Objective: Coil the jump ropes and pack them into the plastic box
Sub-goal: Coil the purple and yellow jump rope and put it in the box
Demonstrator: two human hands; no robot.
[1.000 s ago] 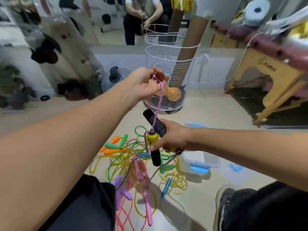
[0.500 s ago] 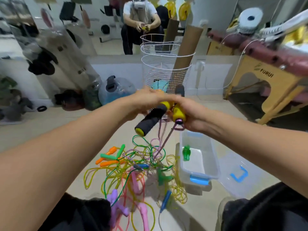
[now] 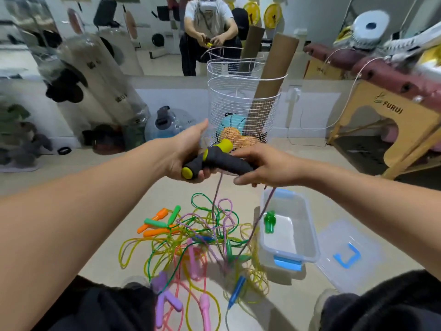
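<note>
The black-and-yellow rope handles point(image 3: 214, 158) are being gripped together by the left hand point(image 3: 188, 154) and right hand point(image 3: 262, 168), while their purple cord point(image 3: 216, 199) is trailing into the tangled rope pile point(image 3: 191, 242) beside the plastic box point(image 3: 307, 225); pulling risks snagging.

Both forearms run bare from the lower corners of the frame, no sleeves, watch or rings showing on the left hand point(image 3: 188, 151) or right hand point(image 3: 265, 167). Black trousers point(image 3: 386, 304) cover both knees along the bottom edge.
</note>
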